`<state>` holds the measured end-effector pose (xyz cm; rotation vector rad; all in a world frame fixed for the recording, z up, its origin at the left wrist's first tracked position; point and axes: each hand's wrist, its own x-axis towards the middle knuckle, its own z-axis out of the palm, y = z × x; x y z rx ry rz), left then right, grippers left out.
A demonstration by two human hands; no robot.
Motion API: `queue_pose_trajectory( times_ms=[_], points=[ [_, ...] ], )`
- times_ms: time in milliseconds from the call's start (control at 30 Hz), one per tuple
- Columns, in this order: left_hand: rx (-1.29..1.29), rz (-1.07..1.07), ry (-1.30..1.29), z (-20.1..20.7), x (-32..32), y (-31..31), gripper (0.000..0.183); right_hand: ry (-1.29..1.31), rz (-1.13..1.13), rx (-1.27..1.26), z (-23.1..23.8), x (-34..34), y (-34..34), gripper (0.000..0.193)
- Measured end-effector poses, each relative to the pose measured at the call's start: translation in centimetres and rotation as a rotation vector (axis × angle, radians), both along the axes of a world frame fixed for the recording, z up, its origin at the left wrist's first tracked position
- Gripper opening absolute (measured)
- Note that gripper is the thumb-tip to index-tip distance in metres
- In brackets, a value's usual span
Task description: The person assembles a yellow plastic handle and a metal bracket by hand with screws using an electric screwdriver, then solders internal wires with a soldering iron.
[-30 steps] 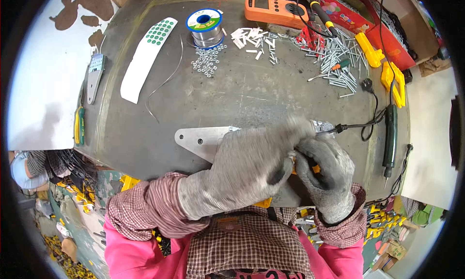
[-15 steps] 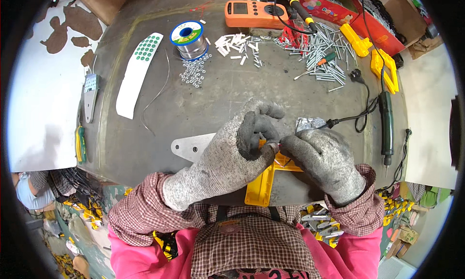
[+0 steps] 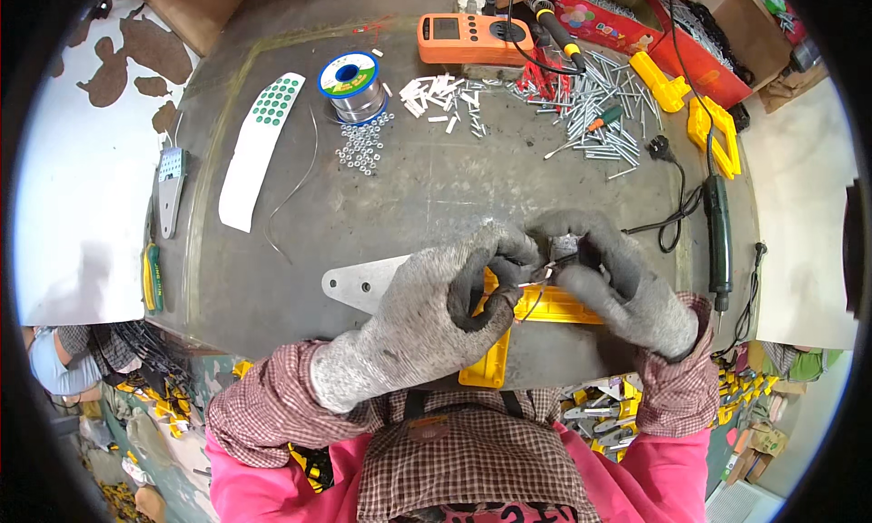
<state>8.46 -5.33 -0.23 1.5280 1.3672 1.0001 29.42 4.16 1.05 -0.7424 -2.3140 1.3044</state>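
Both my hands wear grey, darkened work gloves and meet over a yellow plastic part (image 3: 568,308) at the table's near edge. My left hand (image 3: 436,305) pinches a thin wire (image 3: 532,306) with a small white piece at its fingertips. My right hand (image 3: 627,282), its fingers curled, has the dark end of the wire at its thumb and fingers; its exact grip is partly hidden. A small silvery packet (image 3: 564,246) shows in the gap between the right fingers. Beside my left hand lies a grey metal plate (image 3: 350,284) with holes, partly covered by the glove.
Farther off stand a solder spool (image 3: 354,92), nuts (image 3: 363,151), white sleeves (image 3: 431,93), a heap of screws (image 3: 609,110) and an orange multimeter (image 3: 468,39). A corded electric screwdriver (image 3: 718,241) lies right. A sheet of green stickers (image 3: 259,155) and pliers (image 3: 153,273) lie left.
My right hand has turned and spread its fingers into a curve, moving slightly right and uncovering more of the yellow part and wire. My left hand has lowered a little, still pinching.
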Motion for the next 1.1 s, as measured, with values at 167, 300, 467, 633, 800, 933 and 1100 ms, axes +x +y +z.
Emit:
queue_pose_trajectory(
  times_ms=[167, 300, 467, 633, 800, 933, 1100],
  points=[
    [0.199, -0.093, 0.218, 0.4, -0.1, 0.8, 0.026, -0.127, 0.308, -0.045, 0.0, 0.9, 2.4, 0.036],
    [0.345, -0.001, 0.413, -0.3, 0.4, 0.1, 0.027, -0.248, 0.369, 0.056, 1.1, 0.0, 2.2, 0.026],
    [0.511, -0.029, 0.641, -0.6, 1.0, -1.0, 0.031, -0.231, -0.054, 0.449, 0.4, -1.9, -0.1, 0.017],
    [0.359, -0.105, 0.606, -0.9, 1.9, -0.9, 0.037, -0.147, -0.114, 0.593, -2.5, -1.8, -0.5, 0.017],
    [0.16, 0.089, 1.195, 2.5, -11.4, -5.0, 0.053, -0.168, -0.078, 0.146, -0.4, 0.8, 0.1, 0.042],
    [0.155, -0.009, 1.346, 0.9, -18.1, -8.4, 0.048, -0.044, 0.094, -0.057, 2.4, 2.3, 3.9, 0.053],
    [0.282, 0.179, 0.525, 3.5, -10.6, -3.8, 0.027, -0.127, -0.339, 0.508, 0.4, -0.8, 14.6, 0.045]
  ],
)
